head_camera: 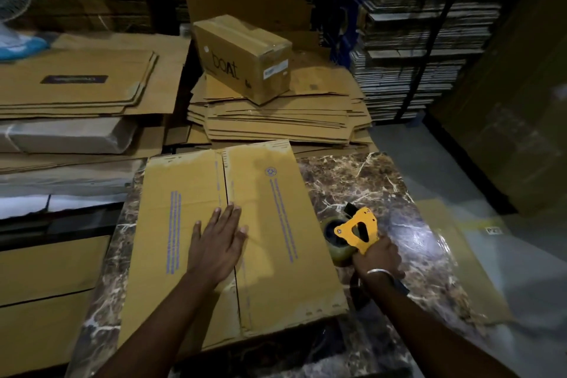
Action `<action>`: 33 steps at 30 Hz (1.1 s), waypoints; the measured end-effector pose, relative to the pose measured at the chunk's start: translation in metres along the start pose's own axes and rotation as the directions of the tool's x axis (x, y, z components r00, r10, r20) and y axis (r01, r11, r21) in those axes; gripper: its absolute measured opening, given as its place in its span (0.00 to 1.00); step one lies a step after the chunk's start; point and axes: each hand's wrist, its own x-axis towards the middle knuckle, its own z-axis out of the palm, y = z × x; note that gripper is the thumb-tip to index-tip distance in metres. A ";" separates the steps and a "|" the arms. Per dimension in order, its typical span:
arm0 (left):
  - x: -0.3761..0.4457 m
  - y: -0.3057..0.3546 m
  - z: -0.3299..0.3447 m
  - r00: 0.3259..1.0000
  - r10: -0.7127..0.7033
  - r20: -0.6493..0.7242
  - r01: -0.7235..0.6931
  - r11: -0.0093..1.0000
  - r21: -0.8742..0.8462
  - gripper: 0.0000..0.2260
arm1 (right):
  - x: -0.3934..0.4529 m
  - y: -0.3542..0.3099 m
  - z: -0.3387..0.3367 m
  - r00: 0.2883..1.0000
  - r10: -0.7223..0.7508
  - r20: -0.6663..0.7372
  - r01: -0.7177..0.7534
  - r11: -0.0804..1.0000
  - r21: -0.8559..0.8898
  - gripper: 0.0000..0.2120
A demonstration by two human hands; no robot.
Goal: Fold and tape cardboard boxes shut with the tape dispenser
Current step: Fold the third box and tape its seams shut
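Observation:
A brown cardboard box with blue print stands on a marble table, its two top flaps folded down and meeting at a middle seam. My left hand presses flat on that seam, fingers straight. To the right of the box, my right hand grips the handle of a yellow tape dispenser, whose tape roll sits just off the box's right edge. A metal bangle circles the right wrist.
A taped box printed "boAt" lies on a stack of flattened cartons behind the table. More flat cardboard is piled at left. Tall cardboard stacks fill the back. A large carton stands at right.

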 end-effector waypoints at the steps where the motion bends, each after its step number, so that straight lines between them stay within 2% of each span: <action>1: 0.000 0.000 -0.001 1.000 -0.009 0.006 0.009 1.000 -0.005 0.36 | 0.007 0.007 0.004 0.998 0.045 0.045 -0.044 0.999 -0.032 0.35; 3: 0.001 0.002 -0.002 1.000 -0.017 0.024 0.017 1.000 0.022 0.35 | 0.032 0.026 0.021 0.988 0.095 0.118 -0.087 0.994 -0.068 0.37; 5: 0.002 0.003 -0.002 0.998 -0.021 0.052 0.017 0.997 0.071 0.35 | 0.060 0.046 0.039 0.979 0.076 0.188 -0.055 0.992 -0.115 0.31; 8: 0.000 0.004 -0.002 0.997 -0.012 0.075 0.002 0.992 0.124 0.39 | 0.073 0.061 0.043 0.961 -0.073 0.266 0.123 0.977 -0.175 0.24; 10: -0.004 0.006 -0.001 0.997 -0.005 0.081 -0.005 0.992 0.122 0.39 | 0.073 0.067 0.043 0.949 -0.189 0.252 0.231 0.962 -0.146 0.27; 13: -0.009 0.010 0.002 0.997 0.015 0.077 -0.023 0.994 0.108 0.37 | 0.096 0.092 0.073 0.944 -0.230 0.234 0.256 0.963 -0.086 0.32; 15: -0.013 0.012 0.005 0.997 0.023 0.078 -0.032 0.993 0.115 0.37 | 0.098 0.092 0.078 0.931 -0.260 0.256 0.282 0.958 -0.052 0.31; 18: -0.019 0.013 0.007 0.996 0.032 0.084 -0.044 0.988 0.146 0.34 | 0.061 0.053 0.042 0.929 -0.280 0.242 0.270 0.960 0.075 0.27; 21: -0.024 0.014 0.007 0.996 0.040 0.077 -0.051 0.988 0.144 0.29 | 0.042 0.018 0.015 0.923 -0.342 0.178 0.294 0.922 0.252 0.16; 24: -0.023 0.015 0.008 0.996 0.056 0.075 -0.067 0.987 0.144 0.29 | 0.037 -0.011 -0.006 0.916 -0.396 0.072 0.346 0.866 0.361 0.16; 28: -0.022 0.015 0.011 0.994 0.080 0.069 -0.089 0.985 0.148 0.35 | 0.028 -0.050 -0.028 0.913 -0.404 0.062 0.337 0.829 0.446 0.18; 31: -0.022 0.016 0.010 0.994 0.081 0.073 -0.091 0.985 0.147 0.36 | 0.009 -0.075 -0.037 0.888 -0.460 0.020 0.365 0.730 0.577 0.19; 33: -0.022 0.016 0.008 0.995 0.077 0.071 -0.086 0.987 0.136 0.35 | -0.005 -0.091 -0.038 0.873 -0.485 0.044 0.335 0.663 0.669 0.18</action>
